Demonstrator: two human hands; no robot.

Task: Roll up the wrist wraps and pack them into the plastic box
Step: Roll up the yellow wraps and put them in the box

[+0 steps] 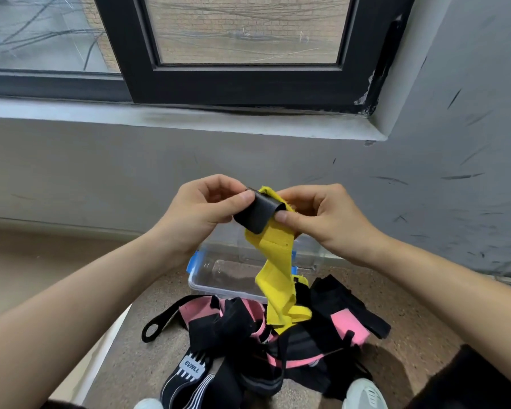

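We looked down on a person's two bare hands, raised in front of a grey wall, with a yellow wrap (278, 261) held between them. The top of the wrap sat at hand height. Its long axis ran almost straight down from there, and the free tail hung toward the floor (124, 364).

The left hand (207, 208) pinched the wrap's black end (258, 216), with the thumb on its front face and the fingers curled behind. The right hand (325, 222) pinched the yellow band just beside that end, its thumb pressed at the edge of the curl. Both hands touched the wrap, and neither was the nearer.

The box (219, 290) lay on the floor below the hands and a little beyond them. We judged that the finished roll would only need lowering forward and down.

The wrap was a bright yellow woven band. Its black end was curled over into what looked like the first turn of a roll — nothing more was wound. Lower down the band twisted once. Its folded tail rested on a pile (242, 326) of pink and black wraps, which lay just in front of the box.

The box was clear plastic with a blue latch (193, 262) on its left side, and it seemed open at the top. We could not tell whether anything lay inside.

We judged that the rolling had barely begun, and that the tail would have to lift clear of the pile as the roll took it up.
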